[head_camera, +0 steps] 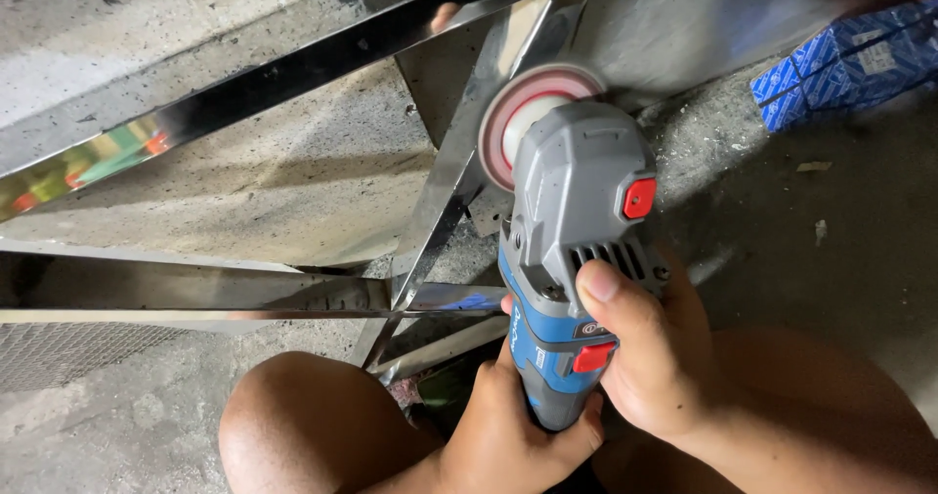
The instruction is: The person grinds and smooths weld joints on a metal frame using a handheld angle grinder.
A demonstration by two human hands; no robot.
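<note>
Seen from above, a person crouches over a concrete floor [293, 162], both hands wrapped around a grey and blue angle grinder [572, 259]. The right hand [650, 352] is closed around the middle of the tool's body, its thumb lying across the grey housing just below the vent slots. The left hand [513, 426] is closed around the blue rear end of the grinder, touching the right hand. A red button [639, 198] sits on the grey head and another red switch shows between the two hands. At the front of the tool, a round red and white polishing disc [523, 113] meets the edge of a mirror-bright stainless steel frame [445, 186], whose bars cross and run away to the left. The person's bare knee [293, 426] is at the bottom, just left of the hands. A blue cardboard box [850, 59] lies at the upper right, well apart from the grinder.
</note>
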